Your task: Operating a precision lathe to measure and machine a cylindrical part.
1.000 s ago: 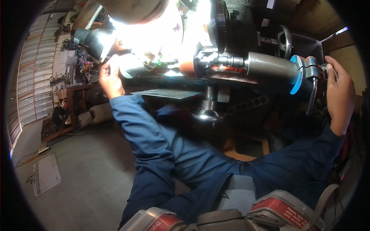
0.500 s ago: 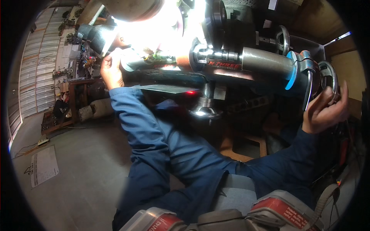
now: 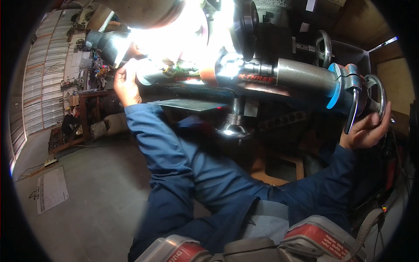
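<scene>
Before me is a lathe. At its right end my right hand (image 3: 365,131) curls its fingers round the lower rim of the metal handwheel (image 3: 382,98). That wheel sits behind the grey tailstock barrel (image 3: 305,76), which has a blue collar (image 3: 334,87) and a clamp lever (image 3: 352,112). A drill chuck (image 3: 258,68) points left from the barrel. On the left my left hand (image 3: 128,85) is raised, its fingers closed beside a pale round part (image 3: 148,73) and just under the black lamp (image 3: 112,47). Glare hides what these fingers hold.
Below the bed hangs a second handwheel (image 3: 235,127), with a flat metal sheet (image 3: 190,104) left of it. Another handwheel (image 3: 324,48) stands at the back right. A cluttered bench (image 3: 83,94) is far left; a printed sheet (image 3: 52,190) lies on the floor.
My right hand has moved slightly down and left along the handwheel, its fingers closing more on the rim. The left hand stays nearly where it was. The view has shifted slightly.
</scene>
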A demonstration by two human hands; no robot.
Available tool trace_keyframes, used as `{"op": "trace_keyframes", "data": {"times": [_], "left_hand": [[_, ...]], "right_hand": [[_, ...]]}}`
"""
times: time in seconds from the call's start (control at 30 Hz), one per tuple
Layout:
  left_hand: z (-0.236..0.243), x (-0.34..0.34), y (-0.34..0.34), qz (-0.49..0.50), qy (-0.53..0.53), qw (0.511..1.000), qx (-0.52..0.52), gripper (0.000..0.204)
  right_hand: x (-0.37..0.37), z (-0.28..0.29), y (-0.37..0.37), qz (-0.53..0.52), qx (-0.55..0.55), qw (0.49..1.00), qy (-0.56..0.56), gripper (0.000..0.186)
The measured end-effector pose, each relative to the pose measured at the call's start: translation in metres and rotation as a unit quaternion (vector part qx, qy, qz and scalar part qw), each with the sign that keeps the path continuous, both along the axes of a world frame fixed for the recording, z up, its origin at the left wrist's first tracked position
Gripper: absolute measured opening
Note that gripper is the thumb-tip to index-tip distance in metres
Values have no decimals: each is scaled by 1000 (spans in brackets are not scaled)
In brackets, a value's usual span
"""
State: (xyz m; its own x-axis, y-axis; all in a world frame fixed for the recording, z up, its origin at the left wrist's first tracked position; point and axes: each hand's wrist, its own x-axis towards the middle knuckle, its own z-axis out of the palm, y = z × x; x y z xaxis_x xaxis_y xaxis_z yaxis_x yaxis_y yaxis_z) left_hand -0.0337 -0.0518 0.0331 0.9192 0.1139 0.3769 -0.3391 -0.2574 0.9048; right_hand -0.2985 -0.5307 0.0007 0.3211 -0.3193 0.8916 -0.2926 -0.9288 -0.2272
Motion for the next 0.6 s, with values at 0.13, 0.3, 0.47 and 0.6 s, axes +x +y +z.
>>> {"op": "trace_keyframes", "data": {"times": [0.13,0.3,0.47,0.6], "left_hand": [[0,0,11,5,1,1000,9,15],[1,-4,7,11,3,1000,-4,15],[5,-8,1,29,7,1000,1,15],[3,-8,-1,26,-7,1000,-5,12]], "right_hand": [[9,20,14,40,163,986,-7,34],[10,31,11,71,167,983,9,32],[12,50,11,48,205,973,97,28],[13,52,10,56,233,964,114,28]]}}
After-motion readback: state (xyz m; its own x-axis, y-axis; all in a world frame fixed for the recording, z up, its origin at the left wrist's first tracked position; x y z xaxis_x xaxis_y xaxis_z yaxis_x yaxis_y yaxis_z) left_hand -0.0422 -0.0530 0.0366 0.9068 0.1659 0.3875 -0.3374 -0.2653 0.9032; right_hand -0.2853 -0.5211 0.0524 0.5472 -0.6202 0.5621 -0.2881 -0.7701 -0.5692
